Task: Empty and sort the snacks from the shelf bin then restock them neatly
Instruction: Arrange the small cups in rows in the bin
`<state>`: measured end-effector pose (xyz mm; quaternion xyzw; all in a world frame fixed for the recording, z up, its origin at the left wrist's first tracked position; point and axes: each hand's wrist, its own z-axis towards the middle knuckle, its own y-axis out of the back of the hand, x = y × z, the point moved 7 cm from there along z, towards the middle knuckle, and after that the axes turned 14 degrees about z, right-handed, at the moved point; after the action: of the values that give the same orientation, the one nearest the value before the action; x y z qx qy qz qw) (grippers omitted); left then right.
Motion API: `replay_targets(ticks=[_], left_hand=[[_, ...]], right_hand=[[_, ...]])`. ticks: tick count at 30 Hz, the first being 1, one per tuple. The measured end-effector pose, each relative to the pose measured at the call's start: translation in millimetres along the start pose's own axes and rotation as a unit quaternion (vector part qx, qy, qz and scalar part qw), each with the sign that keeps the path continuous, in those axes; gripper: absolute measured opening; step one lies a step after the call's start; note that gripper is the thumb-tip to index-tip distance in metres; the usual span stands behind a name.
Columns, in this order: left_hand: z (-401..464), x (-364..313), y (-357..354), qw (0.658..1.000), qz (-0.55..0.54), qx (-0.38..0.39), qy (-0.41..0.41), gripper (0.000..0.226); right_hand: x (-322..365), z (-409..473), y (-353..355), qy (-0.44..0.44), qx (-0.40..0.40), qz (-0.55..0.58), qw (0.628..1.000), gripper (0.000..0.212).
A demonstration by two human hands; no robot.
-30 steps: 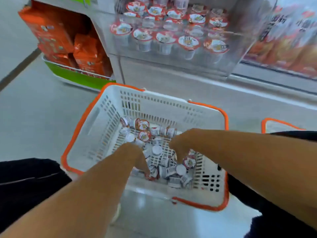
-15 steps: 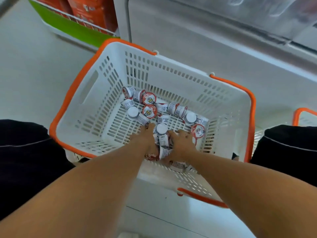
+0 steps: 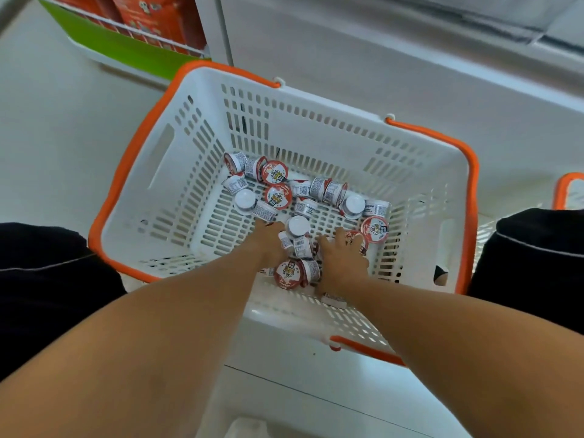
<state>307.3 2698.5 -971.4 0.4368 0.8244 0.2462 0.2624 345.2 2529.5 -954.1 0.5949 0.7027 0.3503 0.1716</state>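
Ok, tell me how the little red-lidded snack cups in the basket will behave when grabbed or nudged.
The snack cups look small and round, so those lying on their sides may well roll if nudged. They lie in a loose heap on the slotted floor of the basket, so lifting one probably shifts its neighbours. They seem light: the left hand and right hand could likely gather several at once.

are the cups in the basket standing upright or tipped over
Mostly tipped. The cups lie jumbled on the basket floor, many on their sides, red lids facing sideways; a few show white bottoms up.
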Motion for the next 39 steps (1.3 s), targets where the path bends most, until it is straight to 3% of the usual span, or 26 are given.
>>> replay_targets(ticks=[3, 6, 13, 17, 24, 29, 32, 37, 39], left_hand=[[-3, 1, 6, 0.999, -0.03, -0.013, -0.004, 0.054], [-10, -5, 6, 0.999, -0.033, 0.007, -0.006, 0.028], [-18, -11, 15, 0.998, -0.067, -0.007, 0.009, 0.032], [-17, -9, 15, 0.997, -0.076, -0.004, 0.013, 0.035], [-19, -12, 22, 0.984, -0.171, -0.037, 0.018, 0.033], [-16, -10, 21, 0.977, -0.204, -0.057, 0.028, 0.032], [-15, -9, 23, 0.973, -0.22, -0.061, 0.034, 0.034], [-16, -11, 19, 0.987, -0.156, -0.033, 0.028, 0.035], [-15, -12, 19, 0.987, -0.159, -0.03, 0.026, 0.034]], right_hand=[[0, -1, -3, 0.021, -0.033, -0.009, 0.999, 0.092], [0, 0, -2, 0.078, -0.043, -0.031, 0.996, 0.079], [-12, 6, -1, -0.016, -0.008, 0.017, 1.0, 0.088], [-13, 7, 3, 0.015, -0.042, 0.045, 0.998, 0.082], [-16, 7, 18, 0.051, -0.075, 0.09, 0.992, 0.091], [-7, 19, 7, 0.054, 0.001, 0.027, 0.998, 0.092], [-5, 20, 13, 0.073, -0.02, 0.041, 0.996, 0.084], [-18, 11, 24, 0.085, -0.065, 0.188, 0.976, 0.085], [-24, 4, 38, 0.062, -0.105, 0.376, 0.919, 0.068]])
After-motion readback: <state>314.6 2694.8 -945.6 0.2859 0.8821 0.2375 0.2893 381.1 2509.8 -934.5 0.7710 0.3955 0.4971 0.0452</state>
